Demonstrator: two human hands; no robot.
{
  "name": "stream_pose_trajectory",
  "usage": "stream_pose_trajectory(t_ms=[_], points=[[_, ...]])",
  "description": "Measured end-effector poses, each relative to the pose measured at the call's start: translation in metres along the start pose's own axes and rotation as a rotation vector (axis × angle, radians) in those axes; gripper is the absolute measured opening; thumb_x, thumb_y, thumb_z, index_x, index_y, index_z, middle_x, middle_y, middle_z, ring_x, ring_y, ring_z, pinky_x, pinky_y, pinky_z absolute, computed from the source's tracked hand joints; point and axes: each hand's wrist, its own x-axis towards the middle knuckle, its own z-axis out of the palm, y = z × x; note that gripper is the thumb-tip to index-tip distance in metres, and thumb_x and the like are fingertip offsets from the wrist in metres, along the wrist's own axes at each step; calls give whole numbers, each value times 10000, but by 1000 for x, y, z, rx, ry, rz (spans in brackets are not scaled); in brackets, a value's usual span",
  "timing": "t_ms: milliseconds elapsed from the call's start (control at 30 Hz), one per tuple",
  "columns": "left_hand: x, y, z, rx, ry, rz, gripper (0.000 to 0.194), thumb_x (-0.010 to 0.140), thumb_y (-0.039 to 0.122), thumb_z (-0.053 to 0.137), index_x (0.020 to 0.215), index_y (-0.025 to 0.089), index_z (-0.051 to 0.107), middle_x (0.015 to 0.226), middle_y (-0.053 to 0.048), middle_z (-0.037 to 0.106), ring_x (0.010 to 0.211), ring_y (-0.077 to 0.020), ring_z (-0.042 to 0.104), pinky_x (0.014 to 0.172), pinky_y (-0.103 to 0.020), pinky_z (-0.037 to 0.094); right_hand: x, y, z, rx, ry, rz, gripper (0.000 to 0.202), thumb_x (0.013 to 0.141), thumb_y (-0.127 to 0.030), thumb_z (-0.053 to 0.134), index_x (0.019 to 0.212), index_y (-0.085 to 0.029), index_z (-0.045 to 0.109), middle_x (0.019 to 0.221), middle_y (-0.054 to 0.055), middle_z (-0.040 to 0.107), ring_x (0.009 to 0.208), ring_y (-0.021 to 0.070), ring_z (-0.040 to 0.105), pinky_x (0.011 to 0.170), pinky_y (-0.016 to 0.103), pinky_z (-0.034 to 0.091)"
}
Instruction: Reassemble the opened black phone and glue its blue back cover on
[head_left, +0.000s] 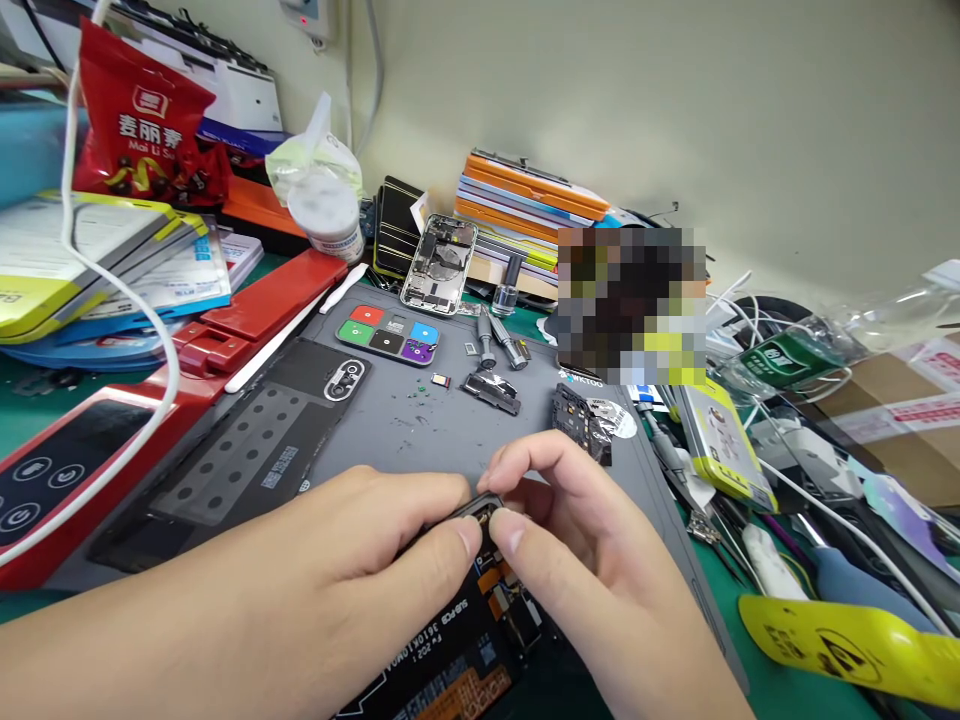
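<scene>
"What have the fingers (555,457) got?"

"Both sets grip the far end of an opened phone (442,660). The thumb of the left hand (382,545) presses on top, and the right hand (585,545) pinches its corner between thumb and forefinger."

"How much room?"

"Ahead of them, gray mat (450,440) sprinkled with small crumbs (421,391) runs up to a flat, round-cornered tray (386,337) of coloured squares. To their right the mat's edge slants past, then comes green desk (780,700) with a smooth yellow handle (840,640)."

"And nearer?"

"Left of the fingers lies a flat black panel (247,440) with round dots. Ahead of the right fingers sits a jagged part (576,415) with crinkled black film."
</scene>
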Motion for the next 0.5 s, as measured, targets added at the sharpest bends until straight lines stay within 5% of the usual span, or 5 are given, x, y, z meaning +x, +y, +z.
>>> stream_pose_trajectory(t_ms=[333, 500], points=[[-8, 14, -1, 56, -9, 22, 285, 881, 485, 631, 1124, 372, 726, 1162, 70, 768, 1043, -228, 698, 925, -249, 567, 1, 2, 2, 71, -29, 36, 81, 914, -275, 641, 959, -270, 574, 836, -14, 526, 729, 150, 487, 613, 208, 443], [-7, 16, 0, 66, 15, 5, 248, 920, 478, 594, 1076, 346, 736, 1158, 47, 771, 1052, -238, 706, 920, -268, 583, -4, 7, 1, 107, -77, 27, 70, 975, -238, 568, 1020, -291, 569, 874, -12, 520, 764, 153, 502, 654, 215, 463]])
